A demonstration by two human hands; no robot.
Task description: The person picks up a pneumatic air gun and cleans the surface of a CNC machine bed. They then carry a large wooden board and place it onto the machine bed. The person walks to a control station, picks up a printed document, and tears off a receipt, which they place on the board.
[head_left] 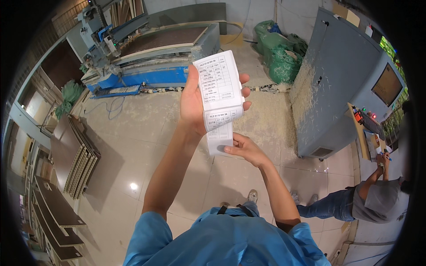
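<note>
A stack of white printed paper labels (220,84) rests across the palm of my left hand (191,99). My thumb lies along its left edge and the fingertips curl round its right edge. A strip of labels (219,122) hangs down from the stack, bent where it folds. My right hand (246,150) pinches the lower end of that strip between thumb and fingers. Both hands are raised in front of me, above the floor.
A blue and grey cutting machine (164,48) stands ahead on the left. Green sacks (284,62) and a grey cabinet (330,88) with a screen are to the right. Stacked brown panels (73,150) lean at left. Sawdust covers the floor. A person (377,199) works at far right.
</note>
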